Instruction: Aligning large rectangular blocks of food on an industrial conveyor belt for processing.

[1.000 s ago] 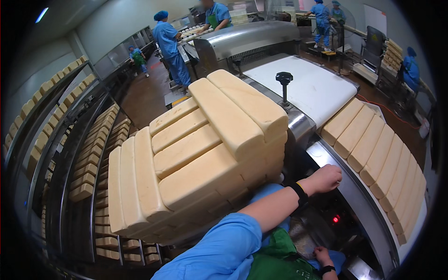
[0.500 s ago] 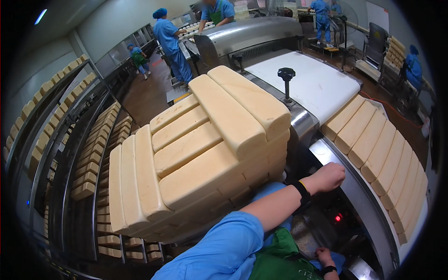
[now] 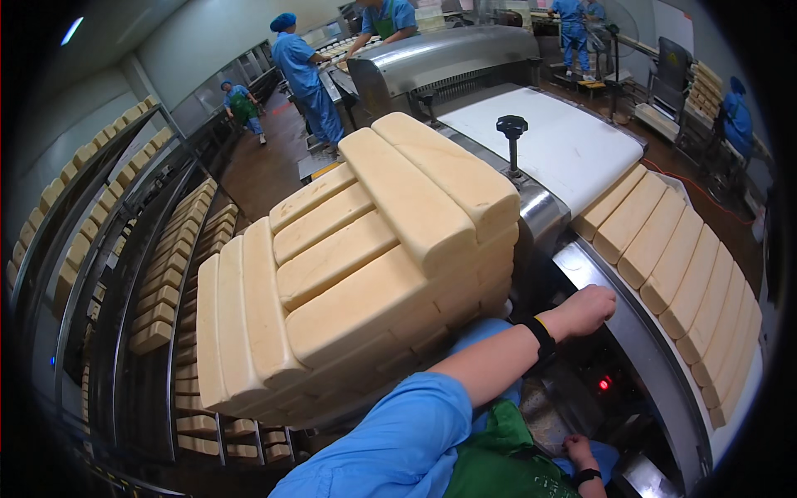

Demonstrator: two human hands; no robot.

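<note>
In the hall [image 3: 207,41] little changes but a co-worker [image 3: 243,109] walking nearer, the blocks [image 3: 664,274] staying undisturbed along the near edge of the surface [image 3: 730,436], where the left hand [image 3: 584,312] makes a loose fist, nothing visible inside; the dim right hand's [image 3: 580,452] finger opening and hold I cannot tell.

Centre: stacked blocks [image 3: 353,286], cream. Right: block row [image 3: 677,282], cream. Upper right: belt [image 3: 544,137], white. Lower centre: apron [image 3: 498,452], green.

Left grip [image 3: 585,311] curled at metal rail [image 3: 652,365]; pale block stack [image 3: 357,274] to left, block row [image 3: 677,270] to right.
</note>
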